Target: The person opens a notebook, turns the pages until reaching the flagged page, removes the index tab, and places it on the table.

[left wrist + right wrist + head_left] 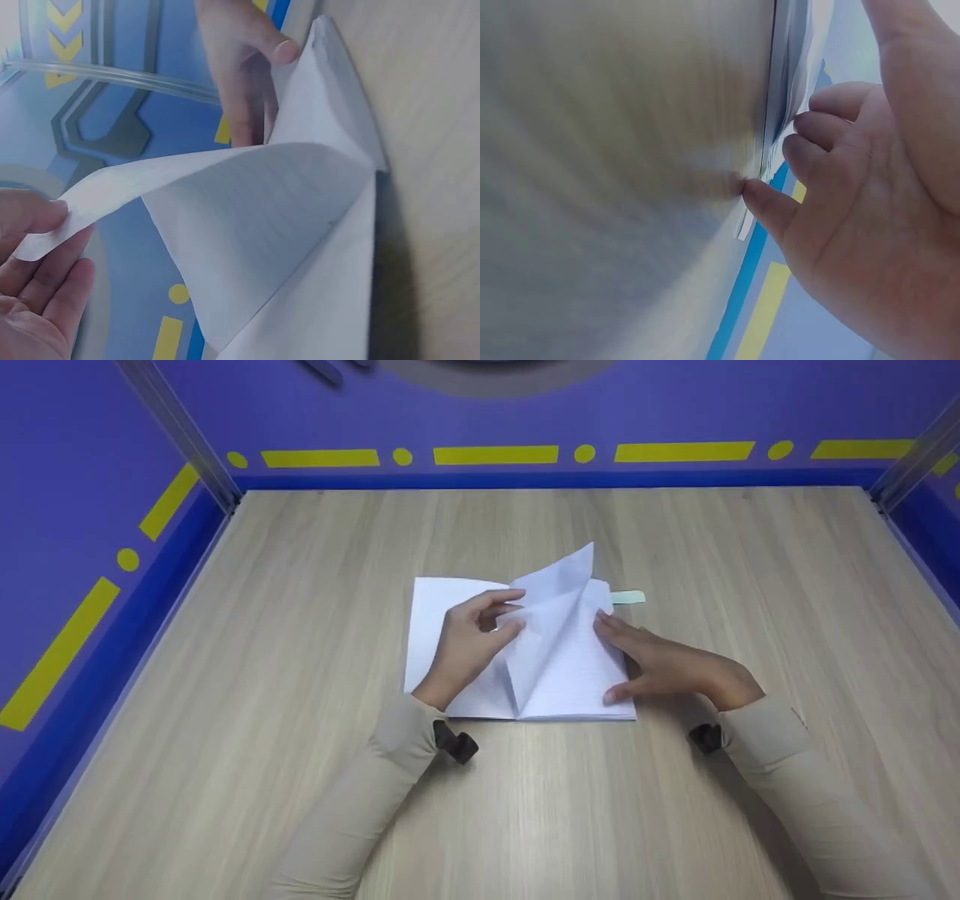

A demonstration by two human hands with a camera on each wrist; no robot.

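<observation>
An open notebook [570, 682] with white, faintly lined pages lies on the table. My left hand [472, 637] pinches the edge of a raised page [555, 577] between thumb and fingers; the left wrist view shows this page [172, 166] bending up in a curve from the spine. Fingers spread, my right hand [660, 660] rests on the right-hand pages near their outer edge. In the right wrist view the right hand [855, 180] has its fingertips at the notebook's edge. A pale green ribbon or tab [628, 597] sticks out at the upper right.
The notebook is on a light wood-grain table [300, 622]. A blue-purple wall [480, 420] with yellow dashes and dots borders the back, and a similar panel [60, 472] stands on the left. Each wrist wears a small black camera mount [456, 742].
</observation>
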